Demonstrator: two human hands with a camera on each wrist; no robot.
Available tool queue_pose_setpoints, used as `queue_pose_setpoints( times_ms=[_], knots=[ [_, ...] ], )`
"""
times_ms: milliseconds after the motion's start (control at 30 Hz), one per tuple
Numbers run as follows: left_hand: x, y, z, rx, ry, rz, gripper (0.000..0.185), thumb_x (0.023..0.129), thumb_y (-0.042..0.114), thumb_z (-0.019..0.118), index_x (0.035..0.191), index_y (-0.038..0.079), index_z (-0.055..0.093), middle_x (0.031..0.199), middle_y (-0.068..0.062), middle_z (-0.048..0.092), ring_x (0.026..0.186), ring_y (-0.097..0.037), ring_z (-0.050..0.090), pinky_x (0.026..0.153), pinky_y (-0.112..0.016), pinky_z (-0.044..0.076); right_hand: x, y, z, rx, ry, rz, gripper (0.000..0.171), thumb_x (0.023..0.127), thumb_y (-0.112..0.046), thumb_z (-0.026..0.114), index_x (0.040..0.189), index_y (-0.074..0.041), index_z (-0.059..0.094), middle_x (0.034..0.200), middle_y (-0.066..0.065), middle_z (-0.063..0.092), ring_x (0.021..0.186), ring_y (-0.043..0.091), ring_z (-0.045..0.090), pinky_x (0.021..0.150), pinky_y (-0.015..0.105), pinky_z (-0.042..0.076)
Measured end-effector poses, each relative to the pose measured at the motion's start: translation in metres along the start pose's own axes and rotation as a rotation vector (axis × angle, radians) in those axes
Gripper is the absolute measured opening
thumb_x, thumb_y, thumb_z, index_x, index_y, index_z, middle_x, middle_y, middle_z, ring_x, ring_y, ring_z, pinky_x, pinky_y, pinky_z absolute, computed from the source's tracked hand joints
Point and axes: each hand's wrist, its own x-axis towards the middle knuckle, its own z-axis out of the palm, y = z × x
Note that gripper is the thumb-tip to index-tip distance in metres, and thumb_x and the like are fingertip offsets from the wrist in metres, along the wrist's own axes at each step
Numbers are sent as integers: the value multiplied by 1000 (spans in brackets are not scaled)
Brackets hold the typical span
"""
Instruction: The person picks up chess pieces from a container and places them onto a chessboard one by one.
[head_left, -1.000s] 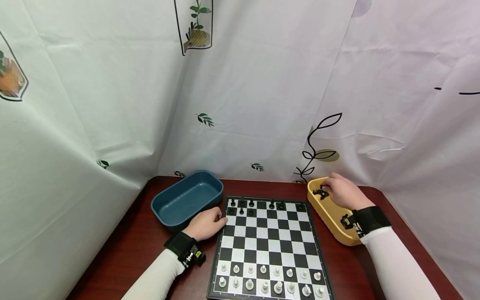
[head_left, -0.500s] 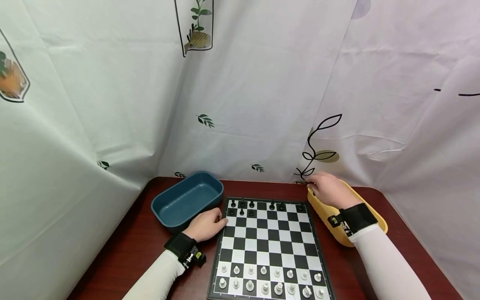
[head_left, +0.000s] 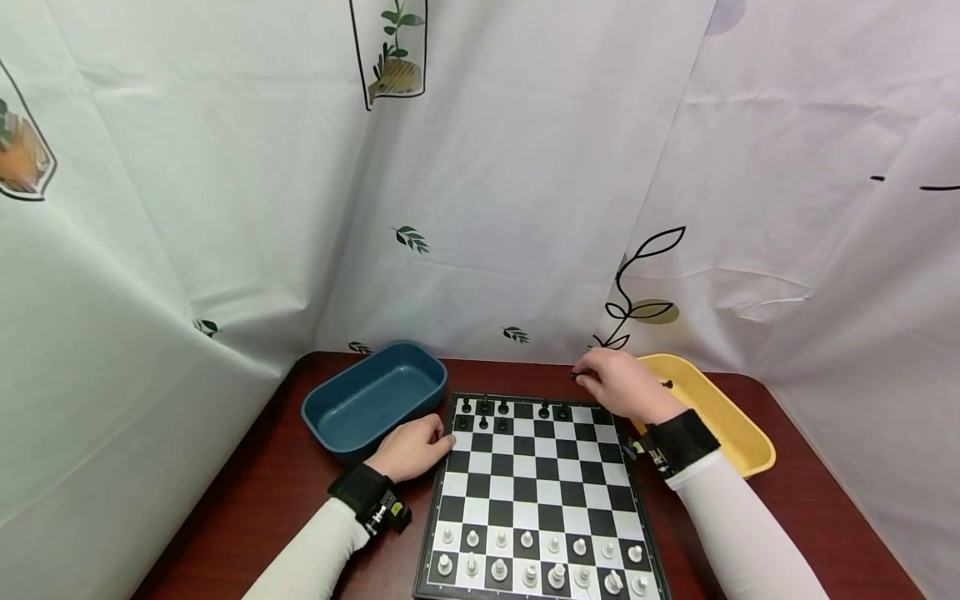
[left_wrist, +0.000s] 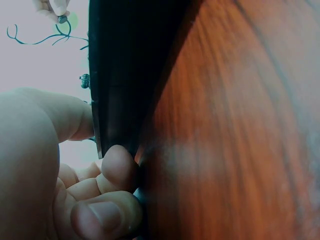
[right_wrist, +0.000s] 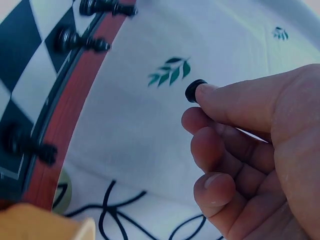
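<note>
White leaf-printed fabric [head_left: 510, 167] hangs behind your dark red counter [head_left: 247, 475], where a chessboard [head_left: 535, 467] sits between a blue bin [head_left: 382, 396] and a yellow bin [head_left: 723, 412]. Your left hand [head_left: 408, 448] grips its left edge; your right hand [head_left: 626, 387], near its far right corner, pinches a black piece [right_wrist: 192, 92].

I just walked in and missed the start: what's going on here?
A person's right hand pinches a small black chess piece near the far right corner of a black-and-white chessboard, while the left hand holds the board's left edge. Small white chess pieces fill the two near rows; black pieces only partly fill the two far rows. A dark piece lies in the yellow oblong tray.
</note>
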Motion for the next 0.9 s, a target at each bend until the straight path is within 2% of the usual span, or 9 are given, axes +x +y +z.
queue_pose_setpoints(
  times_ms=[167, 600, 900],
  knots=[
    [-1, 1, -1, -8, -2, 0, 33, 108, 42, 69, 85, 22, 60, 70, 6, 55, 61, -13, 50, 61, -35, 41, 4, -14, 7, 4, -13, -31, 7, 102, -10, 81, 109, -9, 81, 99, 0, 73, 88, 19, 70, 81, 43, 59],
    [2, -1, 0, 0, 6, 6, 32, 108, 42, 68, 84, 22, 59, 69, 7, 55, 61, -13, 51, 60, -34, 41, 14, -39, 26, -34, -77, -125, 6, 103, -12, 80, 109, -12, 81, 100, -1, 75, 87, 15, 71, 81, 40, 60],
    [0, -1, 0, -4, -2, 7, 32, 108, 41, 69, 84, 22, 60, 70, 7, 55, 62, -12, 51, 61, -34, 42, 20, -56, 38, -28, -176, -182, 6, 101, -11, 81, 106, -12, 82, 99, -3, 75, 86, 12, 69, 81, 36, 61]
  ],
)
